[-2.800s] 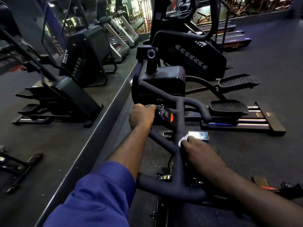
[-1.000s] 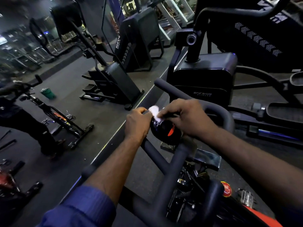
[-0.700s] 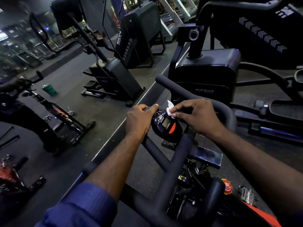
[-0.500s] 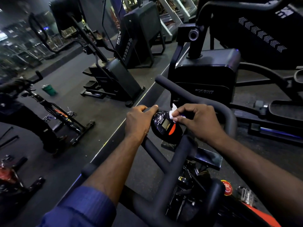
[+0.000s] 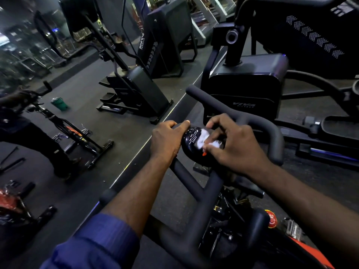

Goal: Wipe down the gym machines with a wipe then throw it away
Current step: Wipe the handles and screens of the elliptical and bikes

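A black spin bike with looped handlebars [image 5: 206, 193] stands right in front of me. Its small round black console [image 5: 191, 141] sits at the middle of the bars. My left hand [image 5: 166, 139] grips the left side of the console, thumb along its top edge. My right hand [image 5: 236, 146] pinches a small white wipe [image 5: 204, 139] and presses it against the console's face, covering most of the screen. A sliver of the orange button shows under my right thumb.
A wall mirror on the left reflects a stepper [image 5: 139, 88], another bike [image 5: 71, 133], a green cup [image 5: 59, 103] on the floor and a person. A black elliptical [image 5: 246, 84] stands just beyond the handlebars. A red knob [image 5: 272, 220] sits low on the bike frame.
My right hand slid the wipe from the console's upper right edge down onto its face, hiding the screen and most of the orange button. The left hand has kept its grip.
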{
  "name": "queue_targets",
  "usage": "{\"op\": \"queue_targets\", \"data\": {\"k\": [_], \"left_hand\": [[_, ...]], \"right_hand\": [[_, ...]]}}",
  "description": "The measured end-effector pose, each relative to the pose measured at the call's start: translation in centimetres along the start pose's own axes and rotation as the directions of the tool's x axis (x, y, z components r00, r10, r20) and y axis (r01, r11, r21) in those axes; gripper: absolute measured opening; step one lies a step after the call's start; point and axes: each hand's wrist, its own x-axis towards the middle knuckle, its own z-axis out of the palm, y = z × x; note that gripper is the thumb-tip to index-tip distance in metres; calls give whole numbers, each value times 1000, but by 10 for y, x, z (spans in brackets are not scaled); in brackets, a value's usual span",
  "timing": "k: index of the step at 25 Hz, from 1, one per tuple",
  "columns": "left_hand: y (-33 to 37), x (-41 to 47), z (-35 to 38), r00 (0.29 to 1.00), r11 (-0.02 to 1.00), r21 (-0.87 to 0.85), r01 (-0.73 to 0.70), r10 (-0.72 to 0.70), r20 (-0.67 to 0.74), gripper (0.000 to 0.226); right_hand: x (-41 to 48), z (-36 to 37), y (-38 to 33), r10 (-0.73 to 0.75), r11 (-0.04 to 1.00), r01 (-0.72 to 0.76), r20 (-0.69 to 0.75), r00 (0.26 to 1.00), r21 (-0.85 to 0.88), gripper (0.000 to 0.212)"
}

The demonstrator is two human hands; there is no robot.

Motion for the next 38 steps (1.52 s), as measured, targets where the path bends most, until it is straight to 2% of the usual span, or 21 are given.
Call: {"op": "queue_targets", "data": {"k": [3,5,8,12,14,16,18,21,23,25,29,32,34,36,38], "left_hand": [[3,0,-2,1000,1000,1,4,-4,1,51],[0,1,-2,1000,1000,9,-7,6,29,45],[-7,4,-2,998,999,0,-45,45,53,31],[-2,1,-2,1000,1000,-17,-18,18,13,45],[0,1,0,1000,1000,-18,-5,5,-1,48],[1,1,-1,1000,1000,-15,-1,1,7,48],[0,0,-2,1000,1000,-17,-4,4,9,48],[1,-2,-3,1000,1000,-5,-9,9,5,48],[2,-3,-4,1000,1000,-3,-1,1,16,48],[4,-3,-3,1000,1000,-4,3,-3,18,48],[2,-3,-4,1000,1000,-4,-6,6,5,51],[0,-2,-3,1000,1000,-2,-14,14,12,52],[0,-1,-3,1000,1000,0,-16,16,9,52],[-1,0,-2,1000,1000,-5,-16,16,10,53],[-1,1,-2,1000,1000,2,-11,11,23,55]], "right_hand": [[-18,9,-16,-134,989,139,104,985,-46,45],[-7,17,-19,-206,976,207,28,978,-68,43],[14,29,-22,-196,979,193,-34,980,-72,46],[-36,21,0,-276,950,270,-18,961,-156,43],[-55,10,18,-200,970,187,-66,978,-156,41],[-54,6,28,-16,997,4,-146,989,-81,38],[-44,9,29,134,991,-136,-205,970,5,32],[-36,17,24,150,985,-167,-254,956,-45,15],[-34,18,22,195,975,-216,-267,944,-50,11],[-40,19,18,240,965,-260,-286,928,-35,10],[-56,25,14,166,975,-199,-271,948,-97,13],[-48,23,10,255,956,-286,-307,917,-60,11],[-55,27,8,221,962,-259,-299,928,-93,13],[-63,24,5,178,970,-210,-231,957,-124,15],[-49,15,4,204,964,-241,-275,939,-108,12]]}}
